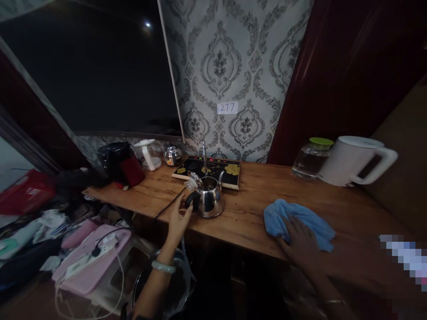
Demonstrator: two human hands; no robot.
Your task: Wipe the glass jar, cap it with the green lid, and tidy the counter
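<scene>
A small shiny steel kettle [212,202] stands on the front part of the wooden table, with its lid [194,181] tilted up. My left hand [180,218], a pale bangle on its wrist, has its fingers and thumb closed at the black handle [192,200]. Over to the right, my right hand [300,235] presses on a crumpled blue cloth [280,218] and holds it against the tabletop. Dim light blurs those fingers somewhat. Behind the kettle is a black tea stove [230,170] with gold flowers, small lit lights and a thin upright metal spout [204,155].
A white jug [352,160] and a green-lidded glass pot [310,160] stand at the right. Along the back left are a second steel kettle [172,155], a glass pot with white handle [149,155] and a black-red appliance [122,164]. A power strip [90,255] lies on a pink stool.
</scene>
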